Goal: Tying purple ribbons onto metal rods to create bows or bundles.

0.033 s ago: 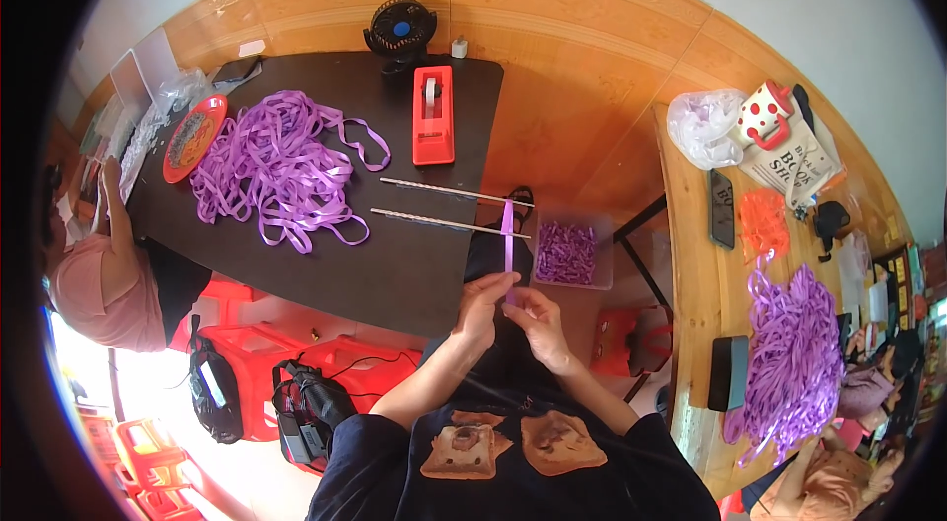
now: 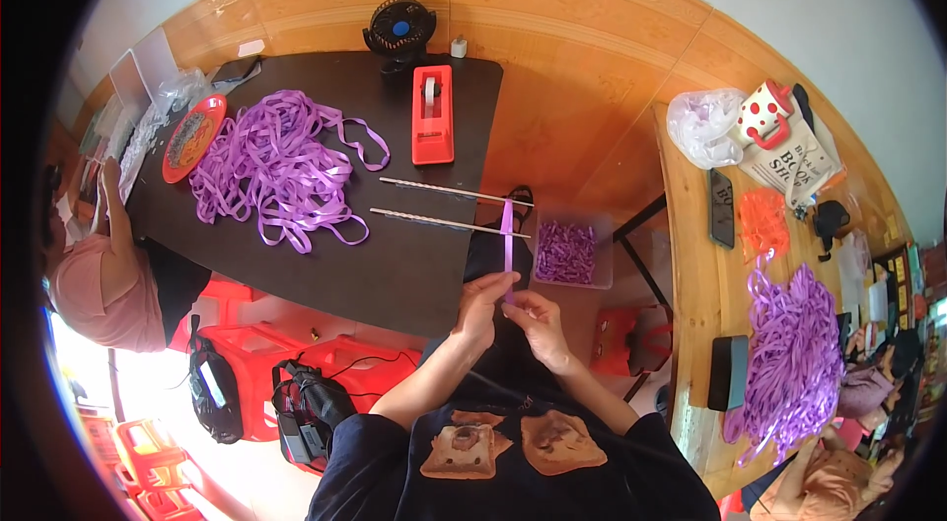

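Observation:
A narrow purple ribbon runs from two thin, chopstick-like rods down to my hands. Its far end meets the farther rod near the tip, and it crosses the nearer rod; whether it wraps round them I cannot make out. Both rods stick out past the dark table's right edge. My left hand pinches the ribbon between thumb and fingers. Close beside it, my right hand is closed at the ribbon's lower end, fingertips together. A big tangled heap of purple ribbon lies on the dark table.
On the dark table are a red tape dispenser, a black fan and a red plate. A clear bin holds short purple pieces. More ribbon covers the wooden table. People sit at both sides.

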A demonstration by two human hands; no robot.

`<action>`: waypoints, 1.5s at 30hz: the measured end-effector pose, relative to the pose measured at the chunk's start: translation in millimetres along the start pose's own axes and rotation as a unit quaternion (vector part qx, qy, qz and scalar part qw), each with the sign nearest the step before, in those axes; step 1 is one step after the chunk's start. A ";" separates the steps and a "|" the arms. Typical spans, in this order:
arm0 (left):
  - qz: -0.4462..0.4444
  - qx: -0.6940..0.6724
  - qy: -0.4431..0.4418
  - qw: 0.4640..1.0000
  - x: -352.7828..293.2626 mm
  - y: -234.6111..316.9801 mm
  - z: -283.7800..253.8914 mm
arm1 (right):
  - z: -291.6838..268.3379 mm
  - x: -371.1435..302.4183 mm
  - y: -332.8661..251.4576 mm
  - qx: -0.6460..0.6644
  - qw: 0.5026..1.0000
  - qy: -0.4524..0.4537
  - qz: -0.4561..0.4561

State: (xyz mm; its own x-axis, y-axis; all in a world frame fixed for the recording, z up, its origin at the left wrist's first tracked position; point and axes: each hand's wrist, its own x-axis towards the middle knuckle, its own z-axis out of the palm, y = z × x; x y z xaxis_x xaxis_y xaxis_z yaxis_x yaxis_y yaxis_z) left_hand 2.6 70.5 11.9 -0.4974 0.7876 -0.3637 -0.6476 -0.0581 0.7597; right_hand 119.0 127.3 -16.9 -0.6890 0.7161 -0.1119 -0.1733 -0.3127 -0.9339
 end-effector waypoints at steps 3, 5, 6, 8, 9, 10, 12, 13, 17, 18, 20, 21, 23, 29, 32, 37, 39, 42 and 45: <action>-0.014 -0.017 0.004 1.000 -2.0 1.0 1.7 | -4.7 -4.4 7.9 -0.039 0.999 -0.018 0.010; -0.014 -0.023 0.002 1.000 1.7 -5.4 -2.9 | -0.3 -7.5 7.6 -0.056 0.998 -0.008 -0.003; -0.015 -0.027 -0.002 1.000 2.3 -6.2 -3.4 | 3.1 -10.0 4.5 -0.066 0.998 -0.010 -0.010; -0.011 -0.027 -0.002 1.000 3.3 -7.0 -3.8 | 4.6 -13.4 4.9 -0.075 0.997 -0.013 -0.016; -0.007 -0.026 -0.002 1.000 2.9 -6.8 -3.2 | 4.4 -16.2 6.4 -0.085 0.996 -0.024 -0.023; -0.008 -0.026 -0.002 1.000 1.9 -6.4 -3.1 | 4.1 -18.8 7.7 -0.095 0.994 -0.036 -0.029; -0.019 -0.026 0.001 0.999 0.0 -4.7 -2.6 | 5.6 -23.8 6.9 -0.084 0.996 -0.038 -0.005; -0.019 -0.026 -0.001 0.999 -1.9 -4.4 -3.2 | 7.2 -25.8 4.6 -0.072 0.996 -0.040 0.020; -0.038 -0.006 0.005 0.999 -20.8 -9.1 -10.3 | 9.8 -26.4 -4.9 -0.084 0.993 -0.085 0.018; -0.042 0.002 0.009 0.999 -26.7 -8.3 -13.0 | 8.8 -25.3 -6.5 -0.084 0.993 -0.086 0.017; -0.010 0.016 0.017 1.000 -31.4 -11.1 -15.2 | 2.3 -23.0 -11.6 -0.102 0.983 -0.144 0.041; -0.006 0.016 0.022 1.000 -32.6 -13.5 -16.4 | -3.7 -18.6 -13.0 -0.206 0.968 -0.130 -0.063; 0.105 0.041 0.037 0.993 -33.6 -17.9 -17.4 | -7.5 -4.6 -26.8 -0.365 0.896 -0.052 -0.248; 0.074 0.042 0.025 0.996 -40.5 -11.8 -19.8 | 12.4 39.4 -62.9 -0.550 0.652 0.026 -0.521; 0.075 0.027 0.020 0.997 -41.3 -9.9 -18.6 | 18.3 46.6 -72.0 -0.590 0.579 -0.052 -0.561; 0.057 0.023 0.014 0.998 -53.4 -5.8 -17.1 | 23.6 48.5 -70.5 -0.585 0.531 -0.045 -0.611; 0.050 0.026 0.010 0.998 -57.0 -4.1 -18.0 | 24.1 47.0 -70.9 -0.583 0.530 -0.043 -0.615; 0.048 0.030 0.005 0.998 -56.7 -0.9 -19.9 | 25.1 46.8 -72.0 -0.576 0.531 -0.047 -0.619; 0.056 0.023 -0.010 0.998 -57.5 1.5 -21.6 | 28.2 44.7 -77.6 -0.579 0.538 -0.059 -0.610</action>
State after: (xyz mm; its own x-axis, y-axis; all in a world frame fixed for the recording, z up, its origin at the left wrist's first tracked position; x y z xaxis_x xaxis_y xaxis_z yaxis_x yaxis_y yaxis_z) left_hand 17.7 11.8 22.3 -0.5524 0.7903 -0.2651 -0.5622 -0.1184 0.8185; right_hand 81.8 166.0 60.2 -0.6108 -0.1195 0.7827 -0.0408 0.9920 0.1195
